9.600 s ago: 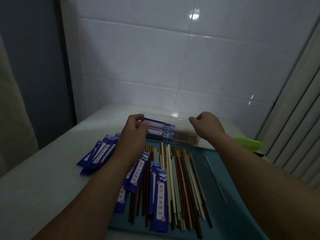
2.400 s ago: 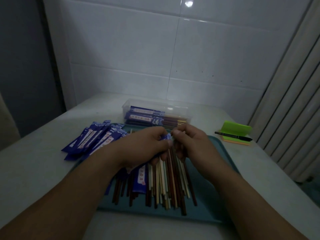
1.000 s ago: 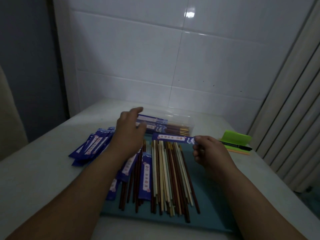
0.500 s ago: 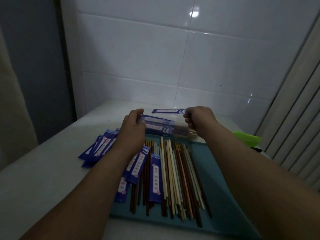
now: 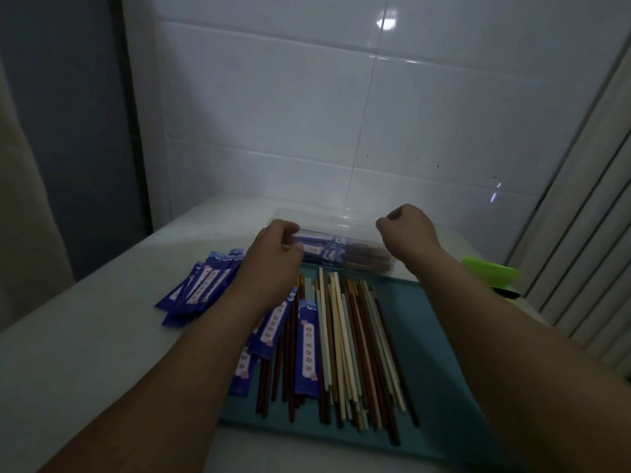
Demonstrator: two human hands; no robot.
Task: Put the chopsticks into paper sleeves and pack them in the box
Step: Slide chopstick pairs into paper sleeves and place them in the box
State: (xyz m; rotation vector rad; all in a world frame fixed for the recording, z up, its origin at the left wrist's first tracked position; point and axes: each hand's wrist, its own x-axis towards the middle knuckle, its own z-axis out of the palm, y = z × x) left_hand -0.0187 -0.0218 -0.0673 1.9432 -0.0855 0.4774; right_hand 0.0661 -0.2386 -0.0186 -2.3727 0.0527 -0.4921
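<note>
Both arms outstretched; left hand curled, right hand fisted

sleeves: dark blue, white centre strip with small pink-red marks. loose chopsticks: mix of dark brown, cream, pale green. tray teal. box clear, blue sleeves showing through. pad at right edge bright green. wall tiles white, tabletop off-white

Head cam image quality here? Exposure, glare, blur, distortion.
Head view: dim and underexposed overall; bright glare spot on the wall tile, fainter reflection on the clear box; wide-angle bowing in the tile seams and the ribbed panel at right; left hand and right hand slightly soft; print on the sleeves inside the box unreadable.
</note>
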